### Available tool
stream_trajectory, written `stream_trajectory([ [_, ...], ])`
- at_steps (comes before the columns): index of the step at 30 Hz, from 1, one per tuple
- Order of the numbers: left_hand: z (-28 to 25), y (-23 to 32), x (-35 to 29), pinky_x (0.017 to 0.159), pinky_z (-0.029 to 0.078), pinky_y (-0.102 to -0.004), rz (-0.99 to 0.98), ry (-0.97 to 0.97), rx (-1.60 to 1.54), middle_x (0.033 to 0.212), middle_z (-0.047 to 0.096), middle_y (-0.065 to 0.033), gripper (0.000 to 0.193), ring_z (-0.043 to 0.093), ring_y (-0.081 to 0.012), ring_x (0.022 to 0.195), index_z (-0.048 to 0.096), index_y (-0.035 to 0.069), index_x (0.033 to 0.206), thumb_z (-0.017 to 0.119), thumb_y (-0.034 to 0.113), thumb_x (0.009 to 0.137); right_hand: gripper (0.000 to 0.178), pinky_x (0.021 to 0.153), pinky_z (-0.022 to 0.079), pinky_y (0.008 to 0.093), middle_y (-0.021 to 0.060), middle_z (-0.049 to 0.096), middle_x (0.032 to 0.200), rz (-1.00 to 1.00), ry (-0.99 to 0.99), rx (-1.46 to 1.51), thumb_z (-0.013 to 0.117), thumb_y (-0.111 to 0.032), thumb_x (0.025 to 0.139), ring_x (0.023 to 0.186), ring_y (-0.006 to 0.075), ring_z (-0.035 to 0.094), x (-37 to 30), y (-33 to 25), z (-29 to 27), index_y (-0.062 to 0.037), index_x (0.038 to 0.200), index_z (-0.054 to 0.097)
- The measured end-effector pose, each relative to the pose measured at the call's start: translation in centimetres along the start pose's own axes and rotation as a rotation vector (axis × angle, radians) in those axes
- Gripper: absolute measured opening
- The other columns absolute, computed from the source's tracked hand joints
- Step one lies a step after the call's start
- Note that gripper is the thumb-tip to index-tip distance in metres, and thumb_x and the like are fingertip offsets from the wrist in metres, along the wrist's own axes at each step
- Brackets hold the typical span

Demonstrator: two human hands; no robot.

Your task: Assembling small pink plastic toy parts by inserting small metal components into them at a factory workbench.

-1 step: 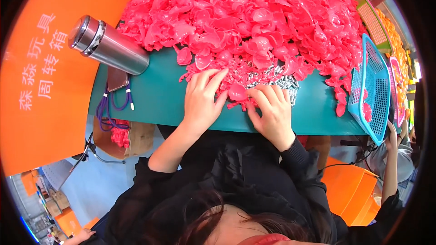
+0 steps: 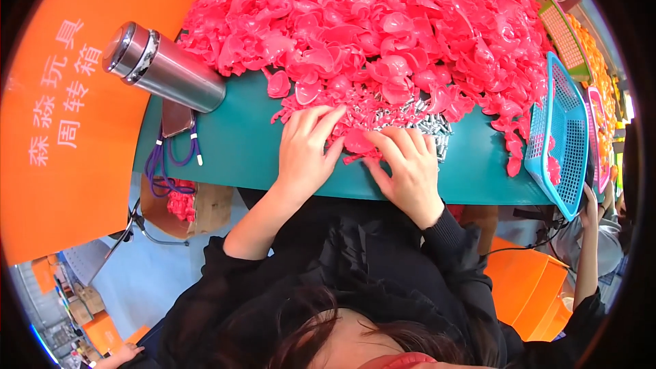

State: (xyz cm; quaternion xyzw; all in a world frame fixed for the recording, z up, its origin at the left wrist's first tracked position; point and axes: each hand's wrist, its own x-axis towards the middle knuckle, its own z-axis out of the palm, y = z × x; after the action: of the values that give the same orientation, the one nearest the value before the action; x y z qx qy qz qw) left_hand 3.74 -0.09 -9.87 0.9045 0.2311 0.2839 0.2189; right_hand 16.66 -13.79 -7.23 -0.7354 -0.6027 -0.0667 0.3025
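A rounded glossy pink plastic piece (image 2: 357,141) is between my two hands, near the front edge of the green tabletop. My right hand (image 2: 408,167) has its bent fingers and thumb closed at the right side of that piece. My left hand (image 2: 306,150) curves over small pink plastic parts (image 2: 355,109), its thumb and index finger apart and the thumb tip beside the rounded piece. The fingertips are partly hidden. Small silver metal pins (image 2: 434,126) lie loose beyond my right hand. Behind them rises a large heap of curved pink plastic shells (image 2: 383,24).
At the left, a steel flask (image 2: 174,68) lies near a phone-like dark object (image 2: 176,117) with a purple cord (image 2: 156,164). An orange box panel (image 2: 61,109) borders the table (image 2: 253,143). On the right are a blue basket (image 2: 572,119) and another person's arm (image 2: 588,253).
My right hand's fingertips have shifted slightly left, onto the rounded pink piece. The left hand has barely moved.
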Motion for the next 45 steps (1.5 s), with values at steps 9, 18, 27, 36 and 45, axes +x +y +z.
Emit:
stream_trajectory([
  [9,-3.3,-3.4,3.4,0.072,0.049,-0.0330,-0.293,0.216,0.007,0.095,0.064,-0.0118,0.044,0.061,-0.0228,0.086,0.059,0.004,0.112,0.076,0.020,0.075,0.010,0.081,0.046,0.0314,0.0171,0.064,0.104,0.261,0.143,0.366,0.058,0.006,0.080,0.092,0.0230,0.062,-0.2,1.7,-0.5,0.0012,0.089,0.054],
  [18,-3.4,-4.8,5.6,0.077,0.049,-0.0359,-0.313,-0.069,-0.215,0.098,0.065,-0.0160,0.047,0.063,-0.0292,0.088,0.063,0.003,0.110,0.071,0.036,0.078,0.011,0.079,0.047,0.0302,0.0171,0.062,0.105,0.256,0.169,0.538,0.057,0.005,0.080,0.090,0.0206,0.060,-2.2,1.9,0.1,0.0006,0.088,0.050],
  [27,-6.5,-5.0,9.4,0.069,0.049,-0.0344,-0.322,0.105,0.098,0.085,0.065,-0.0096,0.034,0.064,-0.0247,0.080,0.067,0.008,0.089,0.072,0.039,0.076,0.021,0.073,0.048,0.0317,0.0152,0.061,0.100,0.176,0.177,0.442,0.072,-0.002,0.069,0.086,0.0262,0.060,-1.7,2.0,0.4,-0.0011,0.086,0.058],
  [36,-3.1,-1.8,8.5,0.077,0.051,-0.0349,0.179,0.046,0.082,0.096,0.062,-0.0092,0.018,0.061,-0.0287,0.092,0.067,0.007,0.090,0.068,0.005,0.072,0.011,0.072,0.044,0.0266,0.0088,0.047,0.097,0.343,0.224,0.800,0.065,-0.001,0.075,0.080,0.0155,0.049,-2.7,2.2,-0.9,0.0001,0.085,0.060],
  [45,-1.3,0.7,2.4,0.080,0.053,-0.0361,0.521,-0.083,-0.370,0.114,0.060,-0.0158,0.032,0.063,-0.0299,0.096,0.065,0.000,0.103,0.069,-0.001,0.071,0.009,0.078,0.045,0.0231,0.0056,0.057,0.109,0.669,0.028,1.484,0.055,-0.011,0.094,0.089,0.0087,0.056,-1.0,1.7,0.2,-0.0039,0.099,0.053],
])
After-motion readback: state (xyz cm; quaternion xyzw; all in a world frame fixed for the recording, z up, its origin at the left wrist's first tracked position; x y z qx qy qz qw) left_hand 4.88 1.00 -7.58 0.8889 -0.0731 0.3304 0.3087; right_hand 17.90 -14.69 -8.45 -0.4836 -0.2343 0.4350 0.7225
